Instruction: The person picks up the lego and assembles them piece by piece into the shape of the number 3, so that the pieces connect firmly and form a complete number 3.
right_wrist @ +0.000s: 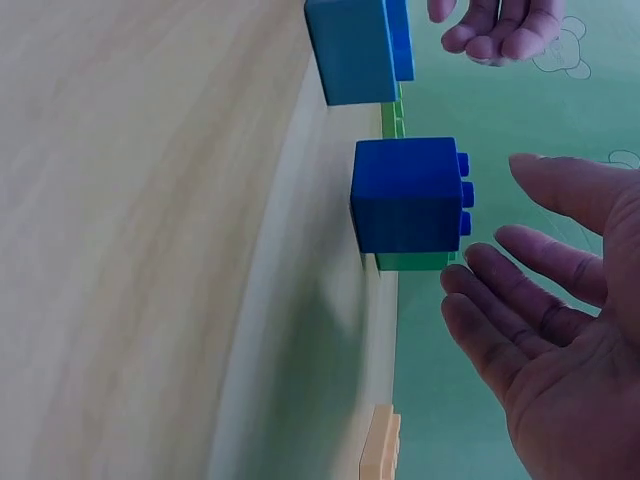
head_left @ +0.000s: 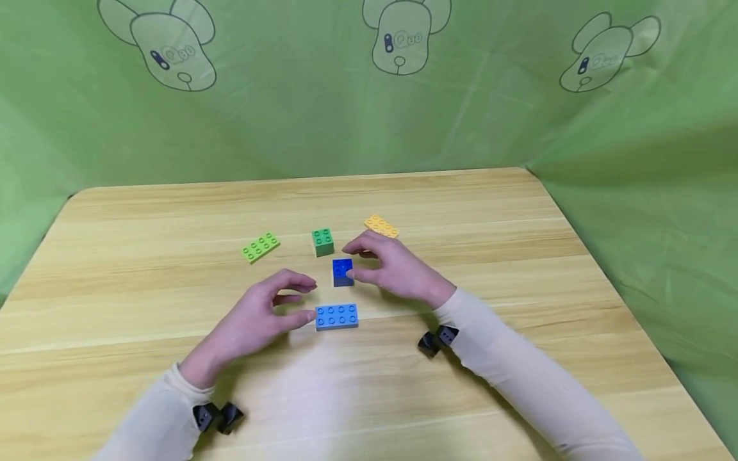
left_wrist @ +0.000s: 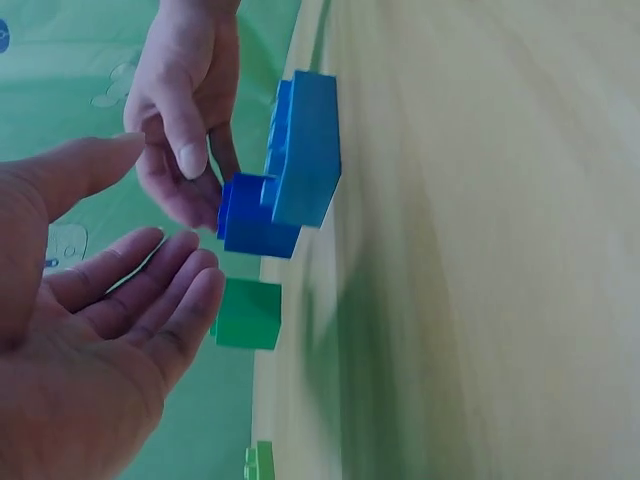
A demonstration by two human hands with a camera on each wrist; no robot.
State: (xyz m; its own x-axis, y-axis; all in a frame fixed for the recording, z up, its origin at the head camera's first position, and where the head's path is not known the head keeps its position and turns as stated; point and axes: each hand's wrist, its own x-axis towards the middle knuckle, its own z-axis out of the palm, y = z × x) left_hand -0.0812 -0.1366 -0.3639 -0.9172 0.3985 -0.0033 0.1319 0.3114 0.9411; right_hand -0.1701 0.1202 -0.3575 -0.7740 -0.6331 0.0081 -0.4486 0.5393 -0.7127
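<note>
A dark blue building brick (head_left: 343,273) stands on the table, with a longer light blue brick (head_left: 337,317) nearer the front. My right hand (head_left: 398,266) hovers beside the dark blue one, its thumb tip overlapping it in the head view. From the right wrist, a gap shows between that brick (right_wrist: 408,195) and the relaxed fingers (right_wrist: 530,310). To the left, my left hand (head_left: 262,314) has its thumb close to the light blue brick's left end. Its fingers (left_wrist: 170,290) are spread loosely and hold nothing. Behind the dark blue brick sits a green brick (head_left: 323,242).
A flat lime green plate (head_left: 261,248) lies at the back left and a flat orange plate (head_left: 382,226) behind my right hand. The wooden table (head_left: 461,397) ends at a green curtain (head_left: 300,128) along the back and right.
</note>
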